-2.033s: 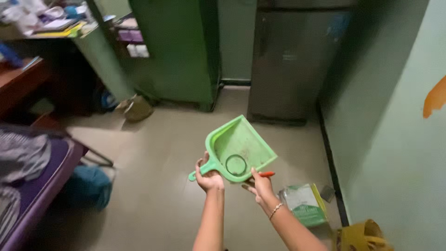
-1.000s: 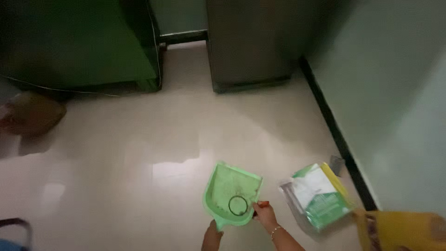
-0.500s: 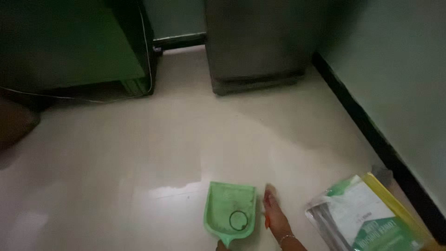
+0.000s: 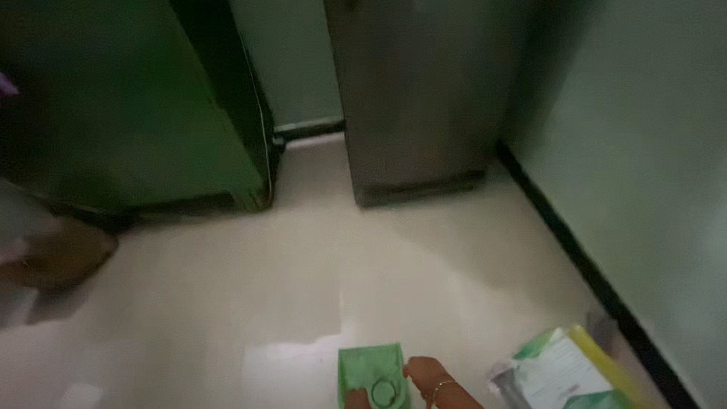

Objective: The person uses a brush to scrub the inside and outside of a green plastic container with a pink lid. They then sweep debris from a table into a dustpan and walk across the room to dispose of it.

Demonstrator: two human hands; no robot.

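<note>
Floor: pale tiled floor [image 4: 303, 303], grey cabinet [image 4: 416, 98] behind.
Dustpan: green dustpan [image 4: 372, 375] lies on the floor.
Right hand: right hand [image 4: 425, 373] touches the dustpan's right edge; finger state unclear.
Left hand: left hand [image 4: 356, 399] at the dustpan's near end, mostly cut off; grip cannot be told.

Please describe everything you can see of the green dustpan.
The green dustpan looks like light green plastic, with a flat tray and a ring-shaped mark near its lower end. It lies low against the pale floor, at the bottom edge of the view, partly cut off. The right hand rests at its right edge; the handle is out of view.

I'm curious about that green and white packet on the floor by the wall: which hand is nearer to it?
The right hand. It sits at the dustpan's right edge, on the packet's side. The left hand is barely in view at the dustpan's bottom, farther from the packet.
</note>
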